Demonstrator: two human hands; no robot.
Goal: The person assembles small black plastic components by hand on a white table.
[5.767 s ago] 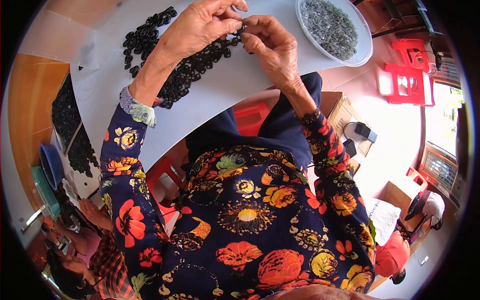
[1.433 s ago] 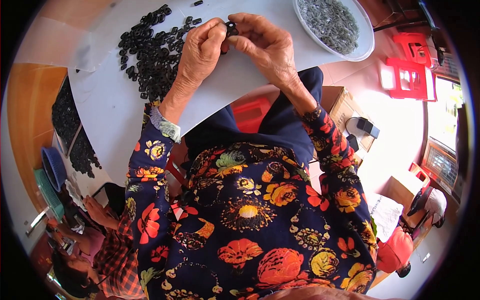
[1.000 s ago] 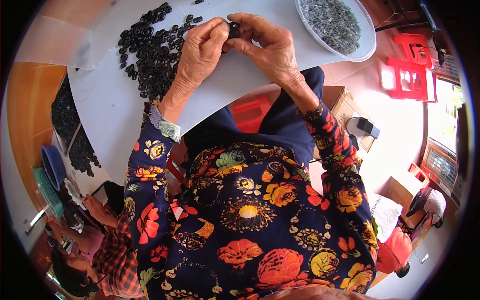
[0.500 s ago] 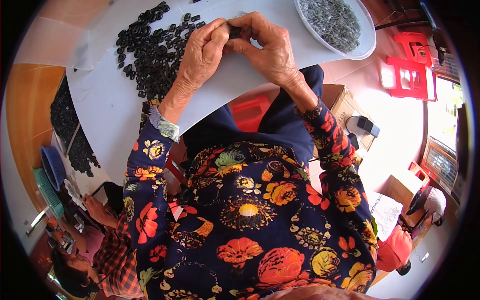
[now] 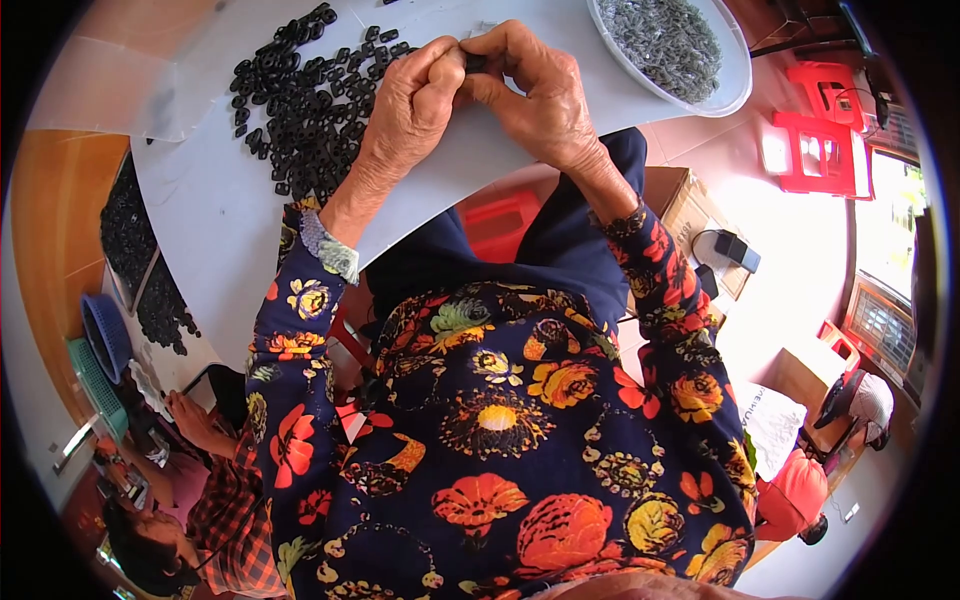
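Observation:
Over the far part of the white table (image 5: 215,190), my two hands meet around a small black part (image 5: 474,63). My left hand (image 5: 415,105) is closed, its fingertips pinching the part's left side. From the other side my right hand (image 5: 540,95) grips it between thumb and fingers. Most of the part is hidden by the fingers. Left of my left hand lies a loose pile of small black parts with holes (image 5: 315,110). To the right of my right hand stands a round white basin (image 5: 735,85) filled with small clear-grey pieces (image 5: 665,50).
A translucent sheet or box (image 5: 120,85) lies at the table's far left. Beyond the left edge are more black parts (image 5: 130,235), a blue basket (image 5: 105,335) and a green basket (image 5: 95,390). Co-workers (image 5: 240,530) sit left; red stools (image 5: 820,155) and a cardboard box (image 5: 690,215) are right.
My hands stay together at nearly the same spot, with a slight shift of the fingers on the black part. The pile and the basin look the same.

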